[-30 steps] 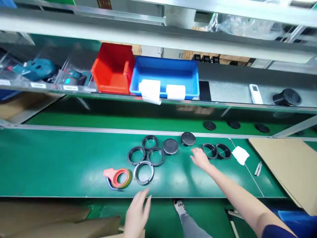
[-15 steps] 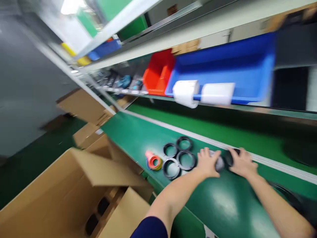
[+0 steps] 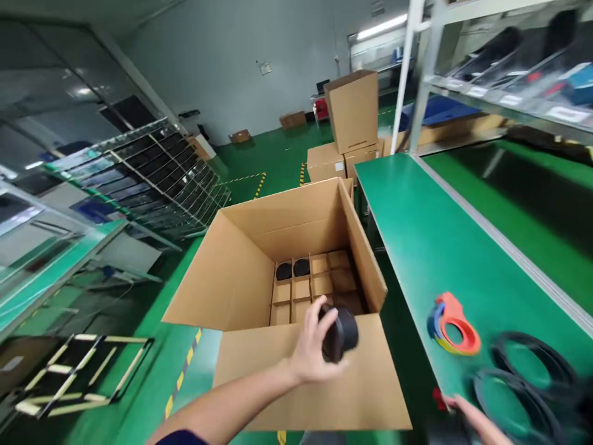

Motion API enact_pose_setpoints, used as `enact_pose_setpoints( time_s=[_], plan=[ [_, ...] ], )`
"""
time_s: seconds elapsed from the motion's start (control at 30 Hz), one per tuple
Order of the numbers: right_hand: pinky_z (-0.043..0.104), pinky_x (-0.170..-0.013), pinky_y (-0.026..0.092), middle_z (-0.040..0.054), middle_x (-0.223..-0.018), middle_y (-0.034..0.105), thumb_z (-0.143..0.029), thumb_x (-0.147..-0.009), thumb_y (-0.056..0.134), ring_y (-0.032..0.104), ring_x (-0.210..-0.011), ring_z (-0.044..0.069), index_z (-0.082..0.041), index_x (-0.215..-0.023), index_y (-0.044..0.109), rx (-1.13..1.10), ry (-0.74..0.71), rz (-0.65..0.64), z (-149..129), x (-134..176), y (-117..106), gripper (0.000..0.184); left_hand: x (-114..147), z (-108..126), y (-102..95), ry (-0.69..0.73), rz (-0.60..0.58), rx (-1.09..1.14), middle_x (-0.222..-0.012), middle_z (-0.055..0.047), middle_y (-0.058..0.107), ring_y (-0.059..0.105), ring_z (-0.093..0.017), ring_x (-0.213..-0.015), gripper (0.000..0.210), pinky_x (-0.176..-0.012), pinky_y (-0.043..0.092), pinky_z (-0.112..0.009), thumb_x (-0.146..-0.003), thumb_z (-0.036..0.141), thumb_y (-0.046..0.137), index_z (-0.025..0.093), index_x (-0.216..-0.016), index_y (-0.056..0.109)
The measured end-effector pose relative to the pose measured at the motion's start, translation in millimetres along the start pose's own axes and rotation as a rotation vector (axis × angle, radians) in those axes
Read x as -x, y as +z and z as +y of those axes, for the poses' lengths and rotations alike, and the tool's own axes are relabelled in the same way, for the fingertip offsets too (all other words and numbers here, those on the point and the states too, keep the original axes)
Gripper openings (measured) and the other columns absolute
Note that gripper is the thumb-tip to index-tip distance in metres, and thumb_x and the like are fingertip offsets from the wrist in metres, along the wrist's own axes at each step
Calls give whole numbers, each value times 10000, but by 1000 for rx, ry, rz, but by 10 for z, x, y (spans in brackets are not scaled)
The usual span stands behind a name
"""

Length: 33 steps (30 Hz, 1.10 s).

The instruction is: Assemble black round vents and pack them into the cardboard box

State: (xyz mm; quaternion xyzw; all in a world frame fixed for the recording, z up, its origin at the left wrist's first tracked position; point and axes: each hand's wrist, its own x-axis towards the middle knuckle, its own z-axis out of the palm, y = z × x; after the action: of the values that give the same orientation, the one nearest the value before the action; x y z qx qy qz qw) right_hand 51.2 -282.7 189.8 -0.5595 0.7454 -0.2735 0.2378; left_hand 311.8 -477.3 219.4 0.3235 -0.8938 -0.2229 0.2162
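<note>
My left hand (image 3: pixel 312 349) is closed around a black cylindrical part (image 3: pixel 341 334), held above the near flap of an open cardboard box (image 3: pixel 245 281). Inside the box, a cardboard divider grid (image 3: pixel 301 290) forms several compartments. Two black round parts (image 3: pixel 293 269) sit side by side in its far left compartments. At the bottom right edge, my right hand (image 3: pixel 477 421) is partly in view beside the bench edge. Its fingers are closed on a dark, blurred part (image 3: pixel 447 429), mostly cut off by the frame.
Orange, yellow and blue rings (image 3: pixel 456 327) lie on the green bench (image 3: pixel 417 216), near black rings (image 3: pixel 532 364). Behind the box stand stacked cartons (image 3: pixel 354 111). A wire rack (image 3: pixel 157 173) stands left, and a metal shelf (image 3: pixel 504 99) rises above the bench.
My view has swung left from the bench to the box. My left hand has left the bench and now carries a black cylindrical part over the box flap. My right hand is now low right.
</note>
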Motion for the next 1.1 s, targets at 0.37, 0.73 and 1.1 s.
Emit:
enact_pose_setpoints(
  time_s=[0.37,0.73,1.1],
  plan=[
    [577,-978,385,214,-1436,330,-425,-645,841,476,-1179,466,-265,-1501,363,458,181,-50,-791,-3872,2488,994,-1310,-3350,564,-578,-206,-227,-1575,-174,196,247,-487,-1408,1079,-1100,303,-630,-544,310,869,357,-1489,349],
    [583,-1108,209,207,-1588,97,-615,-807,687,244,-1387,476,-267,-1585,121,667,100,-225,799,-5032,3938,1023,-1742,-4608,1926,-427,-301,-139,-1613,-183,147,181,-481,-1443,1060,-1150,223,-631,-604,373,863,289,-1509,318],
    [508,-1201,140,164,-1610,-191,-420,-1045,380,8,-1493,350,-169,-1597,69,695,-16,-164,1430,-4759,4200,682,-1756,-4844,2312,-343,-173,-90,-1497,-160,441,358,-302,-1412,439,-1177,323,-490,-980,209,406,145,-1408,482]
  ],
)
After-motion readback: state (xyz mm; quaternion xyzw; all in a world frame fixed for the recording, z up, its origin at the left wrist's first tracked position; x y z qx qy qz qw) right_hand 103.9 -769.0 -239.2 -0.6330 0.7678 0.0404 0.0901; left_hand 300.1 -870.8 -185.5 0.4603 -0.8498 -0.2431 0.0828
